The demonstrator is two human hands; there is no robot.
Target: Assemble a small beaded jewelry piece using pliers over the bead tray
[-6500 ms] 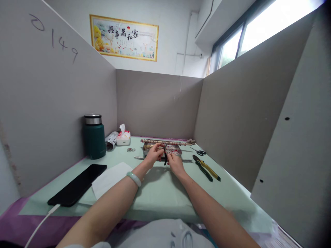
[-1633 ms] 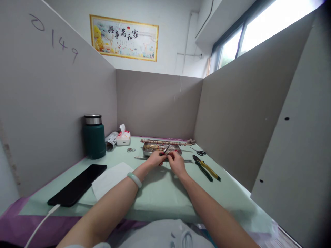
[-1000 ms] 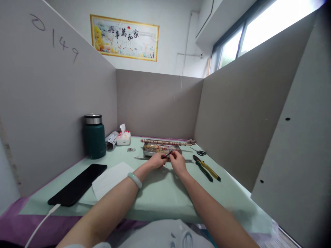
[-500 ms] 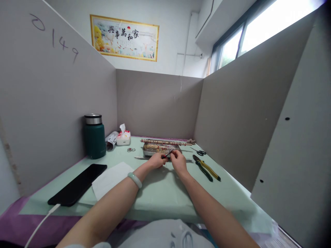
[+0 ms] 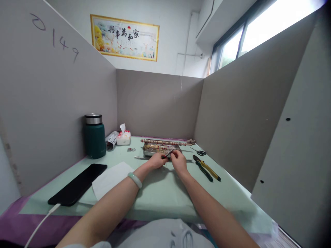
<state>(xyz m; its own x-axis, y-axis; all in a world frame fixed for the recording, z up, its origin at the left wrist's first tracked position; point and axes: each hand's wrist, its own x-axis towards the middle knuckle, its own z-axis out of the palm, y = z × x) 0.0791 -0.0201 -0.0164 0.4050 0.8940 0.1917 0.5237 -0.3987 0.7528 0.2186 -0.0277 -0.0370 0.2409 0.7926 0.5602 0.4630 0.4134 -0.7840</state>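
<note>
My left hand [image 5: 157, 161] is closed around a small slim tool with a dark-and-red grip [image 5: 164, 156]. Its grey tip points up and right toward my right hand [image 5: 178, 161]. The fingertips of that hand are pinched together at the tip; what they hold is too small to make out. Just beyond both hands sits a shallow metal tray [image 5: 148, 154] with gold-coloured and red bits in it. A rod strung with small beads [image 5: 160, 142] lies across its far side. Thin metal rods [image 5: 140, 157] lie on the table in front of the tray, partly hidden by my hands.
Yellow-and-green pliers [image 5: 205, 168] and black scissors [image 5: 200, 152] lie at the right. Small rings [image 5: 131, 150], a tissue pack [image 5: 123, 138], a green flask [image 5: 94, 139], white paper [image 5: 112, 179] and a plugged-in phone [image 5: 79, 184] are at the left. Partition walls [image 5: 157, 103] enclose the table.
Both hands stay almost in the same place. The tool in my left hand shifts very slightly, and nothing else visibly moves.
</note>
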